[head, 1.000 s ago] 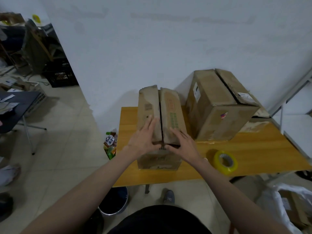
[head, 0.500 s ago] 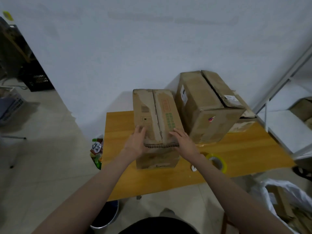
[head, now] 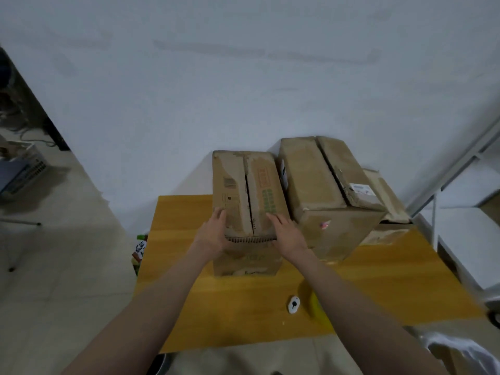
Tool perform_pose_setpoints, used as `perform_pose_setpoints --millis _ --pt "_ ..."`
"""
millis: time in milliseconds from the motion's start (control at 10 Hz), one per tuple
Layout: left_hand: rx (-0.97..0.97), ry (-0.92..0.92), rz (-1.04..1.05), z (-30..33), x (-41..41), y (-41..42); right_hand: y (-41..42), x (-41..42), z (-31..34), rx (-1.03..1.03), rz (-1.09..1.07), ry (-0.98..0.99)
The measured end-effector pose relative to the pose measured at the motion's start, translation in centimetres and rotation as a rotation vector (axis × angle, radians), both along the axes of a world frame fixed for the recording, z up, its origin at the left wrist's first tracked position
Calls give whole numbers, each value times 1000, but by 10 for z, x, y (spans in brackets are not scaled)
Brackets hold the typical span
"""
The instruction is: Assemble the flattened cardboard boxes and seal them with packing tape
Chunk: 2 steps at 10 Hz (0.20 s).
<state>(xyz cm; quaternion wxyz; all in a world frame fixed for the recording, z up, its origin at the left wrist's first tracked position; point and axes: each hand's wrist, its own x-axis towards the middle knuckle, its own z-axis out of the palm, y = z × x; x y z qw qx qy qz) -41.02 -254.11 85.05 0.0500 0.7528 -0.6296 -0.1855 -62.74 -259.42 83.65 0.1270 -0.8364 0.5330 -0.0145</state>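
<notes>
Pressing down from the head view: both hands sit on the near end of the box (head: 247, 201), which stands on the desk (head: 189, 293) just left of a bigger box (head: 324, 201). Left hand (head: 213, 234) lies flat on the left flap, fingers straight, gripping nothing. Right hand (head: 285, 234) lies the same way on the right flap, fingers spread and straight. Between them runs the seam (head: 249, 201), a dark gap that looks widest toward the middle, and no tape shows on it.

To do this step well, I'd judge the flaps need squeezing inward as well as down, so the two edges meet along the whole seam before tape goes on. One palm should hold both flaps while the other fetches the tape (head: 315, 307), a yellow roll mostly hidden under the right forearm, near the desk's front edge. A small white object (head: 293, 304) lies just beside it; what it is, I cannot tell.

The risk: lift both hands and the flaps may spring up, since the worn cardboard looks soft and bowed.
</notes>
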Motion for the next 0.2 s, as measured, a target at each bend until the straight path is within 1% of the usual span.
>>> perform_pose_setpoints --millis 100,200 --pt "45 -18 7 1 -11 -10 -19 -1 9 41 84 94" --pt "59 -52 39 20 -22 -22 -37 0 33 154 97 -42"
